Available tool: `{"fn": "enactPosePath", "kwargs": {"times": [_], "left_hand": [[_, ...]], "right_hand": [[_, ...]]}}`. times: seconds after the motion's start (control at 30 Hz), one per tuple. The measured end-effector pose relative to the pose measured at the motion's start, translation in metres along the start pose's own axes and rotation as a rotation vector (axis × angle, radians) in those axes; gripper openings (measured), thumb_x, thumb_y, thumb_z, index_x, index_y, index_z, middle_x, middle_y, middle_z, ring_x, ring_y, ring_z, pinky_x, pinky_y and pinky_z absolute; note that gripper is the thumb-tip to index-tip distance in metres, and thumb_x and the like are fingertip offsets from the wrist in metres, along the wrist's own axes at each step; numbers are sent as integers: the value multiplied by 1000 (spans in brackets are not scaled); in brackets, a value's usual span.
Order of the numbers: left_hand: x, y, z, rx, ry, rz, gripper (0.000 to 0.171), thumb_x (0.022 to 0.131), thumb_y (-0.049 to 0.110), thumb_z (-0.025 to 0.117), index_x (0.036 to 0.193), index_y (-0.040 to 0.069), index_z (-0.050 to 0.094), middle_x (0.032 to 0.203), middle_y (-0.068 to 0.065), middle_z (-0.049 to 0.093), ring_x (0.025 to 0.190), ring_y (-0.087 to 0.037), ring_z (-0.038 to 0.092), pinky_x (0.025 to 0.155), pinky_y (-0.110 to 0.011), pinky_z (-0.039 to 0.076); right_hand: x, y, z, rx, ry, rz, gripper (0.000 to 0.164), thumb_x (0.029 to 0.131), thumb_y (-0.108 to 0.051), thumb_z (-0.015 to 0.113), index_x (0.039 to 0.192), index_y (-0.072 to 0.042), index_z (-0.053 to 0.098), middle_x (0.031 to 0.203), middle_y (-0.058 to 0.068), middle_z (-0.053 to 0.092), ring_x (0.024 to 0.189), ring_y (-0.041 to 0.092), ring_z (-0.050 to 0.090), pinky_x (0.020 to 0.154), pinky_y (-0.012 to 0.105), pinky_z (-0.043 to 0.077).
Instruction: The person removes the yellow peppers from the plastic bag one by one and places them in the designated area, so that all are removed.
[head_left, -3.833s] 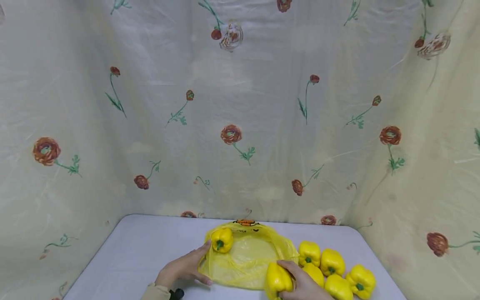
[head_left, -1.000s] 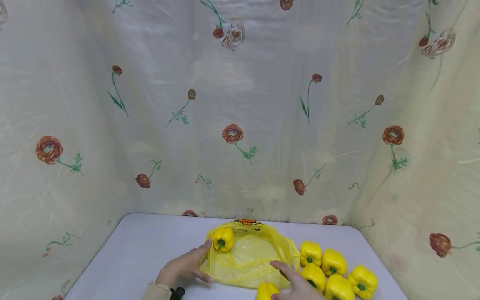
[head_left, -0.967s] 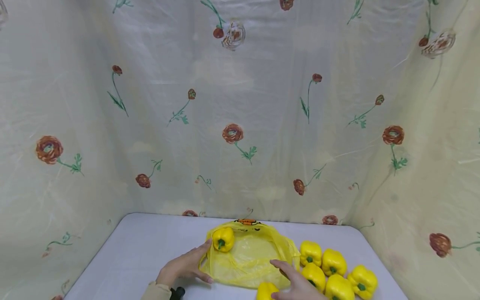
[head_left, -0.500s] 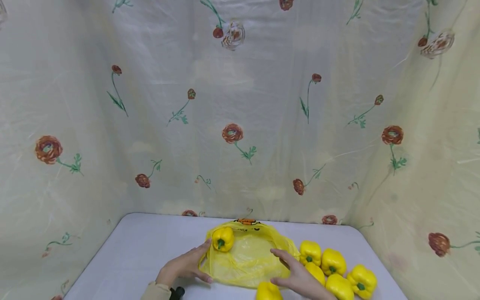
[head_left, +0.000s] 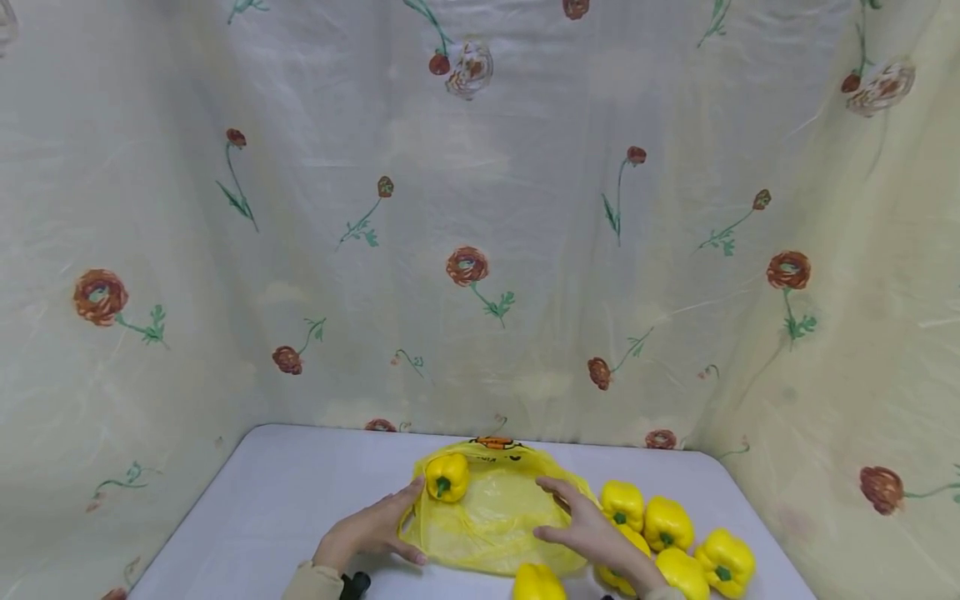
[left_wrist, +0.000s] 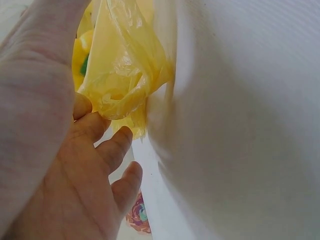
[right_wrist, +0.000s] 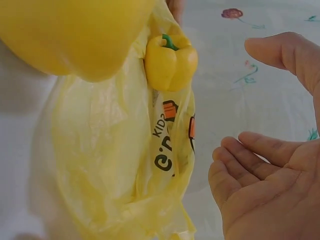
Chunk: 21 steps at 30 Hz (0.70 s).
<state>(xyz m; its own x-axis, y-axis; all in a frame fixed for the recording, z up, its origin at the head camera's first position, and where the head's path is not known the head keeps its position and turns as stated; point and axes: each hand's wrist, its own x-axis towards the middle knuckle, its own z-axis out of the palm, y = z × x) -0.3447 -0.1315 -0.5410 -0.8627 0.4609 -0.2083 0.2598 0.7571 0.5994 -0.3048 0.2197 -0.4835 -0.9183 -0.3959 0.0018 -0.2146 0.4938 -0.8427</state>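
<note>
A yellow plastic bag (head_left: 487,533) lies with its mouth spread on the table. One yellow bell pepper (head_left: 447,477) sits in its back left part, green stem facing the front. At the bag's left edge my left hand (head_left: 371,529) has thumb and fingers spread; in the left wrist view its fingertips touch the thin plastic (left_wrist: 120,80). My right hand (head_left: 588,529) hovers over the bag's right side, thumb apart from the fingers, holding nothing. Another bell pepper (head_left: 537,583) rests at the bag's front edge, looming large at the top of the right wrist view.
Several more yellow bell peppers (head_left: 667,523) are grouped on the white table (head_left: 300,475) right of the bag, partly behind my right forearm. A flower-printed curtain (head_left: 540,333) encloses the table at the back and sides.
My right hand, which gripped a bell pepper, has left it at the bag's front edge. Since then it has risen away over the bag. My left hand stays in place.
</note>
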Motion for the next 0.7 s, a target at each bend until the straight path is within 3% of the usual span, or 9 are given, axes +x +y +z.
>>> {"fn": "enactPosePath", "kwargs": {"times": [0.23, 0.7], "left_hand": [[1, -1, 0, 3, -2, 17, 119, 67, 57, 79, 155, 7, 16, 161, -14, 19, 145, -39, 25, 116, -60, 25], [3, -7, -1, -18, -5, 50, 117, 69, 56, 78, 155, 6, 16, 161, -14, 18, 146, -35, 24, 118, -58, 23]], "right_hand": [[16, -7, 1, -17, 44, 8, 78, 82, -34, 76, 144, -3, 40, 147, 20, 42, 137, 41, 37, 114, 57, 32], [50, -12, 2, 3, 6, -53, 81, 85, -38, 73, 148, -4, 35, 150, 21, 38, 139, 40, 34, 117, 54, 28]]}}
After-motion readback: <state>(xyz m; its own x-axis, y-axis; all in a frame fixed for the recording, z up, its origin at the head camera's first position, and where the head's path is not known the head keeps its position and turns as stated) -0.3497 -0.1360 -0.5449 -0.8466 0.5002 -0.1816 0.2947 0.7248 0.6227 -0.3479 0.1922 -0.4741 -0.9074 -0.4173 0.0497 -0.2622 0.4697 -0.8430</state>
